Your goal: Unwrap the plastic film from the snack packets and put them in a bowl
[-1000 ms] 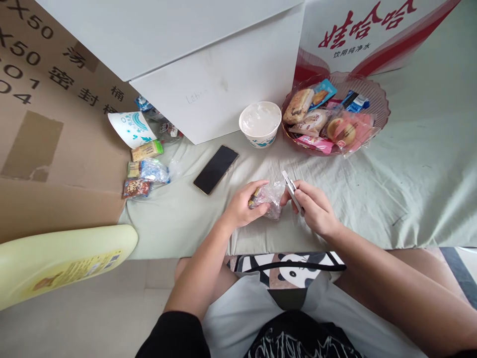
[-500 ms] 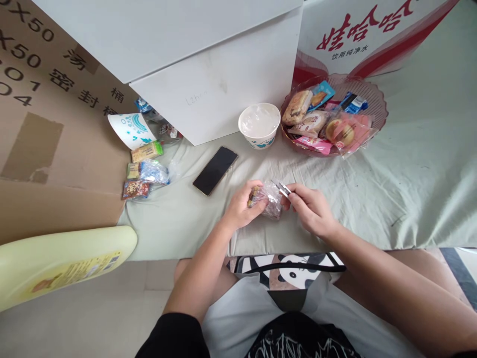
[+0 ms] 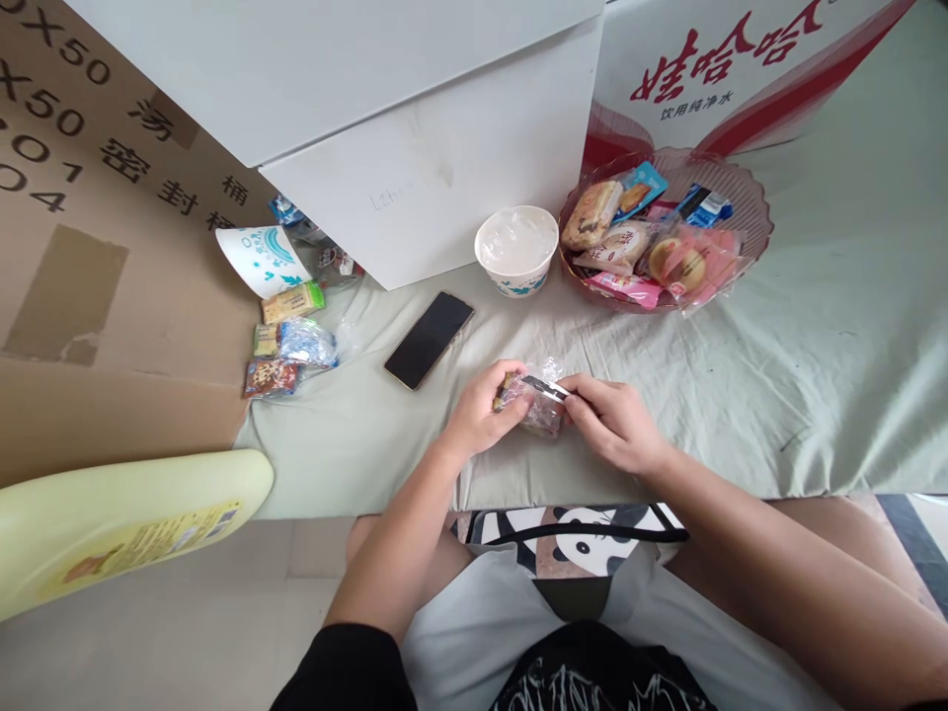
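My left hand (image 3: 478, 413) is closed around a snack packet (image 3: 544, 423) in crinkled clear plastic, low over the front of the cloth-covered table. A yellow and dark patch of the packet shows by the fingertips. My right hand (image 3: 618, 423) pinches a slim silver and black utility knife (image 3: 546, 388). The knife lies across the top of the wrapper, its front end pointing left toward my left fingers. Whether its blade has cut into the plastic I cannot tell.
Behind my hands are a black phone (image 3: 430, 339), a paper bowl with clear film (image 3: 516, 247) and a pink glass bowl of wrapped snacks (image 3: 759, 212). More snack packets (image 3: 292, 301) lie left, beside a tipped paper cup (image 3: 259, 259). Cardboard boxes (image 3: 451, 168) stand behind; a yellow container (image 3: 148, 523) is front left.
My right hand has turned the knife flatter and brought it left, from beside the packet onto the wrapper. My left hand keeps its hold with little movement.
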The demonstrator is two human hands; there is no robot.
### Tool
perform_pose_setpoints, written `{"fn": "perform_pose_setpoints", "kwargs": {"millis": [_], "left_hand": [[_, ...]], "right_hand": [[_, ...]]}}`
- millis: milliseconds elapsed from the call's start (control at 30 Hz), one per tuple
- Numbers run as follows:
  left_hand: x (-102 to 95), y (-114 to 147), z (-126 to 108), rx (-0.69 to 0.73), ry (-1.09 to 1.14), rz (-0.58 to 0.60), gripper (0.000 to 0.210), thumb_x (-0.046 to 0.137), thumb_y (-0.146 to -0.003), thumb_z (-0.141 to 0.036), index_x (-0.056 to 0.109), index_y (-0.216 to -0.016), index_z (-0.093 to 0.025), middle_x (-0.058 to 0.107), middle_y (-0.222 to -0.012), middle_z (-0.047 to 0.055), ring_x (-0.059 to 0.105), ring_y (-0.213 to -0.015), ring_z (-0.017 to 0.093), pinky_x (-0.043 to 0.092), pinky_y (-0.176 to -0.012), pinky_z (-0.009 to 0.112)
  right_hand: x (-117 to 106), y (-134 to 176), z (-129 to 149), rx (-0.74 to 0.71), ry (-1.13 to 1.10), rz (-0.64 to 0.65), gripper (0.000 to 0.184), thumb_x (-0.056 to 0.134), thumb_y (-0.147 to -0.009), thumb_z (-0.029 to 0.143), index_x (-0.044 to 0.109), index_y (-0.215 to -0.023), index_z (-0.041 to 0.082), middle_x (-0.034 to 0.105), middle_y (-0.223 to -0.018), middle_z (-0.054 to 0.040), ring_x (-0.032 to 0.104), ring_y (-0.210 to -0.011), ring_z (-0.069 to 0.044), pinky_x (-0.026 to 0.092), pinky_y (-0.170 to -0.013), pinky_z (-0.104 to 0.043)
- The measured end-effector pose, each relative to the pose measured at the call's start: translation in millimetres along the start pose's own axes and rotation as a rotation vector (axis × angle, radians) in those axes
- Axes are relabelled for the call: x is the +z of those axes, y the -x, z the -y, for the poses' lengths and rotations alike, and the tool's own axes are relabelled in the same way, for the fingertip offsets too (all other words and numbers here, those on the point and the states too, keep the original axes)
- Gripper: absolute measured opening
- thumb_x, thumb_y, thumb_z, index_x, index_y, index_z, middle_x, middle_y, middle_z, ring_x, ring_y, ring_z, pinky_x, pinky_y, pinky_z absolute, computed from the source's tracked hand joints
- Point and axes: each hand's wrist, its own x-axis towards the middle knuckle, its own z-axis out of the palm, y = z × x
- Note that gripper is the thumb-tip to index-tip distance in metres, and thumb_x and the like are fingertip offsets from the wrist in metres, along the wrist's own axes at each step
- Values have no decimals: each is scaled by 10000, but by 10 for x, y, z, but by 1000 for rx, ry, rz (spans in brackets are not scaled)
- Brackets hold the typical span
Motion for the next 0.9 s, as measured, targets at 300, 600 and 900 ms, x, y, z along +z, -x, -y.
{"fn": "perform_pose_setpoints", "kwargs": {"millis": [300, 600, 900], "left_hand": [[43, 21, 109, 52, -25, -60, 402, 606, -881, -510, 471, -1137, -232, 562, -839, -25, 537, -708, 144, 452, -695, 295], [29, 9, 79, 13, 3, -20, 367, 598, -875, -519, 451, -1060, -239, 525, -842, -33, 492, -684, 129, 407, -661, 283], [43, 11, 121, -31, 153, -97, 510, 664, -831, -579, 439, -1135, -237, 513, -843, -26, 513, -736, 145, 445, -687, 286]], "right_hand": [[10, 1, -9, -17, 44, 15, 210, 435, -963, 254, 639, -947, 210, 660, -673, -6, 593, -565, -146, 424, -578, -258], [15, 3, -9, -38, 80, -19, 232, 433, -964, 252, 661, -941, 214, 661, -664, -6, 580, -548, -144, 419, -566, -259], [24, 15, -67, -9, 148, -85, 278, 444, -988, 262, 699, -1088, 218, 766, -870, -55, 708, -741, -189, 499, -670, -287]]}}
